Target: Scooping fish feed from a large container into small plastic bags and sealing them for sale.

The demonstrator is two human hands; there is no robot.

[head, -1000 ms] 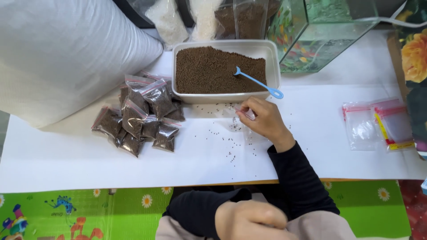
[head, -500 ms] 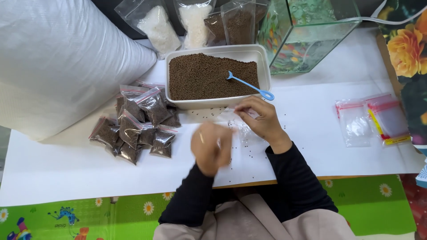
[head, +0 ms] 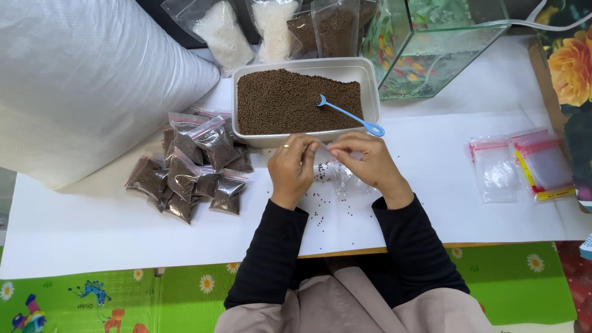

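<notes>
My left hand (head: pixel 292 166) and my right hand (head: pixel 365 161) meet over the white table sheet, both pinching the top of a small clear zip bag (head: pixel 338 176) that lies between them. Just beyond them stands a white rectangular tub (head: pixel 369 92) full of brown pellets, with a blue plastic scoop (head: pixel 349 115) resting in it, handle over the right front rim. Loose pellets (head: pixel 319 217) are scattered on the sheet near my wrists. A ring shows on my left hand.
A heap of filled small zip bags (head: pixel 192 168) lies to the left. Empty red-topped zip bags (head: pixel 519 165) lie at the right. A big white sack (head: pixel 86 80) fills the left side, a glass tank (head: pixel 431 43) and larger bags of grains (head: pixel 271 24) stand at the back.
My left hand has come up from my lap to the table and joined the right hand on the clear bag. The camera view has tilted down slightly.
</notes>
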